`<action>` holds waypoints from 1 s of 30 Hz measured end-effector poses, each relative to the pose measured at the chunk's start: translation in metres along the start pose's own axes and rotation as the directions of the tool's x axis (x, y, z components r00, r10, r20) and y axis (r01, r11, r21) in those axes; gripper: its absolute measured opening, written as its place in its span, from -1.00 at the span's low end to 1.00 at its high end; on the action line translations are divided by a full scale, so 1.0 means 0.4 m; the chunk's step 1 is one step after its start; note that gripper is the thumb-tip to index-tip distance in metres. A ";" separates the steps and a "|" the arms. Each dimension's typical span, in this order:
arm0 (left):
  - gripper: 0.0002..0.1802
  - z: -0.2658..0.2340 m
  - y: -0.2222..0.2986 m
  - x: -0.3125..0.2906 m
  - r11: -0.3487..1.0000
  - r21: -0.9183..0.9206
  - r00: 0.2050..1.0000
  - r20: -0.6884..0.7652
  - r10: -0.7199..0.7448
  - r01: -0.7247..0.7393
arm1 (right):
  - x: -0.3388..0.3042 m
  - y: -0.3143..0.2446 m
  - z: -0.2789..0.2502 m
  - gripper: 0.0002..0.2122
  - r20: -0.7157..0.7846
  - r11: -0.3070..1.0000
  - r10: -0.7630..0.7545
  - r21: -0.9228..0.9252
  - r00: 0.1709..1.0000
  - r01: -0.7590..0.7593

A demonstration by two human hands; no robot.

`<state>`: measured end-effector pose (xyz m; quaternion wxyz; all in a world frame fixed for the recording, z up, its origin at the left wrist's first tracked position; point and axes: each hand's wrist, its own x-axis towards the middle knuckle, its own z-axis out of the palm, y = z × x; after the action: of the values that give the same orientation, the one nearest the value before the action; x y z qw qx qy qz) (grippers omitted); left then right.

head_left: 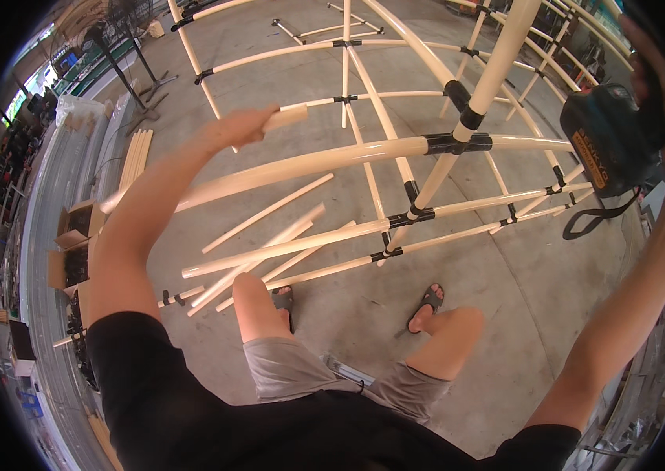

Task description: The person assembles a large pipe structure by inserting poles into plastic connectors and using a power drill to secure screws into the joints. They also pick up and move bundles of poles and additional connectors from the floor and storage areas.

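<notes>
Hands first: left hand [239,125] at 11 o'clock is wrapped tight around a short cream pipe [285,118], and right hand [650,74] at 2 o'clock grips a dark cordless power tool [611,141] just beside the pipe frame [395,149]. Probably best to keep that pipe steady and lined up with a black joint clamp [458,143] before bringing the tool in. Bare concrete floor [536,290], loose pipes [269,243] lying at 9, cardboard boxes [73,228] along the left edge, standing fan [124,31] up top left.

Cream pipes [301,161] with black joints [458,144]. The drill [611,137] is dark teal and black with an orange label. Grey concrete floor [536,290], black shirt [191,408], grey shorts [293,369], black sandals [429,302].
</notes>
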<state>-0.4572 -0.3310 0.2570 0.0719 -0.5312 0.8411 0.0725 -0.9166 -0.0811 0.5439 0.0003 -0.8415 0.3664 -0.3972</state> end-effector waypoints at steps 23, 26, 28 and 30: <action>-0.70 -0.778 0.503 -0.195 0.873 0.464 0.404 -0.777 0.482 -0.148 | -0.031 -0.006 0.013 -0.75 -0.380 0.925 0.354 0.008 0.855 -0.379; -0.72 -0.807 0.513 -0.207 0.843 0.525 0.422 -0.741 0.522 -0.119 | -0.018 -0.011 0.001 -0.72 -0.341 0.927 0.355 0.011 0.870 -0.374; -0.71 -0.817 0.524 -0.212 0.843 0.526 0.481 -0.715 0.507 -0.107 | -0.019 -0.010 -0.008 -0.71 -0.329 0.932 0.337 -0.018 0.882 -0.362; -0.69 -0.822 0.514 -0.201 0.800 0.594 0.385 -0.722 0.575 -0.082 | -0.021 -0.006 -0.008 -0.72 -0.335 0.927 0.351 -0.008 0.874 -0.375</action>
<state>-0.6234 -0.2379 0.6041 -0.2633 -0.2701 0.8343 -0.4021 -0.9207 -0.0734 0.5412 -0.0164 -0.6794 0.5268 -0.5105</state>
